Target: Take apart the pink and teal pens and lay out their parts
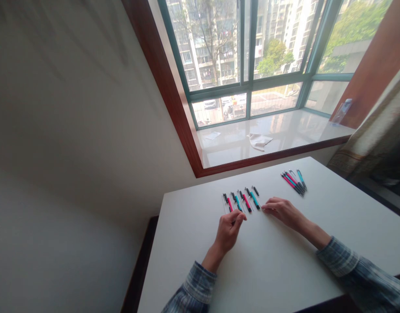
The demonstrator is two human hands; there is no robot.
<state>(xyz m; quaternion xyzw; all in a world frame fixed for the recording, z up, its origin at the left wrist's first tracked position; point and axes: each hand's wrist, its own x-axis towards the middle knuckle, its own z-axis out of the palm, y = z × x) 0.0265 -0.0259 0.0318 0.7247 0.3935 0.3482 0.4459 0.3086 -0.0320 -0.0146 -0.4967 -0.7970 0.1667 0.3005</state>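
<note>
Four pens in clear plastic sleeves lie side by side on the white table (278,265), alternating between pink pens (247,202) and teal pens (255,200). My left hand (228,231) is curled just below the row, its fingertips close to the pens' lower ends. It shows nothing held. My right hand (282,213) lies flat on the tabletop with its fingers together, pointing at the rightmost teal pen and holding nothing. A loose bunch of several similar pens (294,182) lies farther off, at the table's far right.
A white wall (63,130) runs along the table's left side. Beyond the far edge is a glossy window sill (239,148) bearing a white cloth (260,141) and a clear plastic item (342,112). A curtain (372,126) hangs at right.
</note>
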